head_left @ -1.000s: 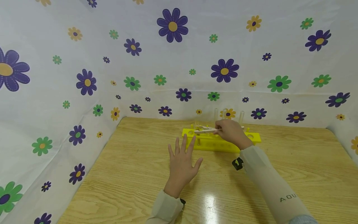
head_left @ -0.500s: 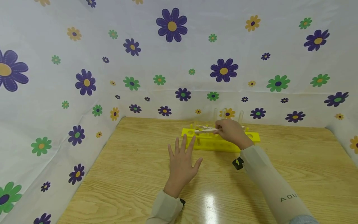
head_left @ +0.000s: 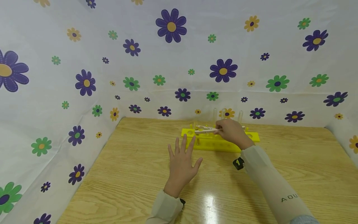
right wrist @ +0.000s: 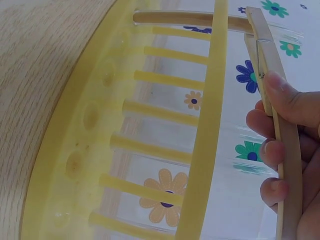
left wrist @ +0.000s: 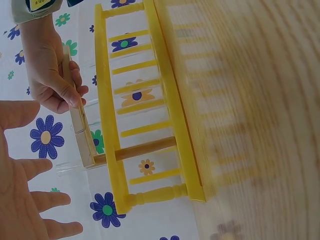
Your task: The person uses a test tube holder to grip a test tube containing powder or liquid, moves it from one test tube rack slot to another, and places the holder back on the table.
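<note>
My right hand [head_left: 233, 133] holds a wooden test tube clamp [right wrist: 280, 100] above the yellow test tube rack [head_left: 218, 145]. The clamp's tip is at the upper part of a test tube [right wrist: 175, 19] with brown liquid, which stands in a hole near the rack's left end. Thumb and curled fingers wrap the clamp's handle in the right wrist view. My left hand [head_left: 181, 166] is held with its fingers spread just in front of the rack's left end, holding nothing. Whether its fingertips touch the rack cannot be told.
Several clear test tubes, one of them at the right [head_left: 240, 116], rise from the rack behind my right hand. The rack stands toward the back of a wood-grain table [head_left: 134, 174]. A flowered white cloth [head_left: 151, 62] hangs behind and at the left.
</note>
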`<state>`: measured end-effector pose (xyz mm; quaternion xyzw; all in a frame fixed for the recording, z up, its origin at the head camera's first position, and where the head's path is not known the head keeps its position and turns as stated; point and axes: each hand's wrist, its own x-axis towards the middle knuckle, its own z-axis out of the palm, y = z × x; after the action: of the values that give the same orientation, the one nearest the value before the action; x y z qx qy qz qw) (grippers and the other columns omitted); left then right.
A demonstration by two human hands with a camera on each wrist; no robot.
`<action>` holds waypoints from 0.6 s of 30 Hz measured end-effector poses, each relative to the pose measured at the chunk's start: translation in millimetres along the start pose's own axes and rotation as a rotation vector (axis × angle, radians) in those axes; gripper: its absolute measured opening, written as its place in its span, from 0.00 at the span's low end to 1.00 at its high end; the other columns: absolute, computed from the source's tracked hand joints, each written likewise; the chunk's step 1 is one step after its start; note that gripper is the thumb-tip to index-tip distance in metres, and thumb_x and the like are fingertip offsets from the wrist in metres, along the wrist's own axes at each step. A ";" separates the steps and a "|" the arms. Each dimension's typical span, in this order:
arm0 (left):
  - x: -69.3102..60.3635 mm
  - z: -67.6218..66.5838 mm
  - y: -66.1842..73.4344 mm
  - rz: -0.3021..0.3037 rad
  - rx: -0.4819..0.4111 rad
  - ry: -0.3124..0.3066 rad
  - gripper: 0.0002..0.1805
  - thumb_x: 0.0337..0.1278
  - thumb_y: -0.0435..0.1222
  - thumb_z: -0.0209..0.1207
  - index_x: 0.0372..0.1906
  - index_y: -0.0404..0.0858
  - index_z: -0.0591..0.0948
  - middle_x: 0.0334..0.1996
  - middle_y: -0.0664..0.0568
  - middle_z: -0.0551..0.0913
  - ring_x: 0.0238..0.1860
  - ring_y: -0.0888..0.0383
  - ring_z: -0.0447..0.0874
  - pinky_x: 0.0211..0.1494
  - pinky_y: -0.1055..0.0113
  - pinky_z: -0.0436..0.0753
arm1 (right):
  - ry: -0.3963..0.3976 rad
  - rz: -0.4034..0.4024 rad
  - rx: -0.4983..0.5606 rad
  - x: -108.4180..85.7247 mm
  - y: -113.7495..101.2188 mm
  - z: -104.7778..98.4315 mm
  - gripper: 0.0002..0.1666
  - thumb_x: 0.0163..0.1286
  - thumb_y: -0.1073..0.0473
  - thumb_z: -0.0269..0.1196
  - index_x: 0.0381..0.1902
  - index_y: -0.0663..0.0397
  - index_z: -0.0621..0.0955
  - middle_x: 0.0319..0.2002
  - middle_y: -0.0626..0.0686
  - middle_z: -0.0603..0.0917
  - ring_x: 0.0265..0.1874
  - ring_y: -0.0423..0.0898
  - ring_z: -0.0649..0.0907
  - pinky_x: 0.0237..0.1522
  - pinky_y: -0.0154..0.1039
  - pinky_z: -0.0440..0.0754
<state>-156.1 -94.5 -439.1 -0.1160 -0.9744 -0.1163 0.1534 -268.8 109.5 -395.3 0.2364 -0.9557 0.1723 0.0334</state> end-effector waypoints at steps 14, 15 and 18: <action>-0.4 -1.0 -0.9 0.000 0.000 0.006 0.42 0.58 0.54 0.55 0.74 0.51 0.53 0.73 0.43 0.55 0.72 0.36 0.53 0.67 0.32 0.50 | -0.011 0.009 0.018 -1.3 -0.7 -3.7 0.11 0.61 0.52 0.65 0.25 0.53 0.79 0.23 0.49 0.83 0.18 0.41 0.72 0.23 0.34 0.72; -0.3 -1.0 -1.0 0.000 -0.001 0.007 0.42 0.58 0.54 0.55 0.74 0.51 0.53 0.73 0.43 0.55 0.72 0.36 0.53 0.67 0.32 0.50 | -0.010 0.009 0.022 -1.5 -0.9 -4.3 0.11 0.61 0.53 0.65 0.25 0.53 0.79 0.23 0.49 0.83 0.18 0.42 0.72 0.23 0.34 0.71; -0.3 -1.1 -1.2 -0.002 -0.002 0.006 0.41 0.58 0.54 0.55 0.74 0.51 0.53 0.73 0.43 0.55 0.72 0.36 0.53 0.67 0.32 0.50 | -0.008 0.011 0.032 -2.1 -1.4 -6.0 0.11 0.61 0.53 0.65 0.25 0.53 0.79 0.23 0.49 0.82 0.18 0.42 0.72 0.23 0.34 0.70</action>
<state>-155.8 -96.1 -438.4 -0.1148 -0.9739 -0.1178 0.1563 -266.4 111.3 -389.6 0.2322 -0.9543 0.1866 0.0247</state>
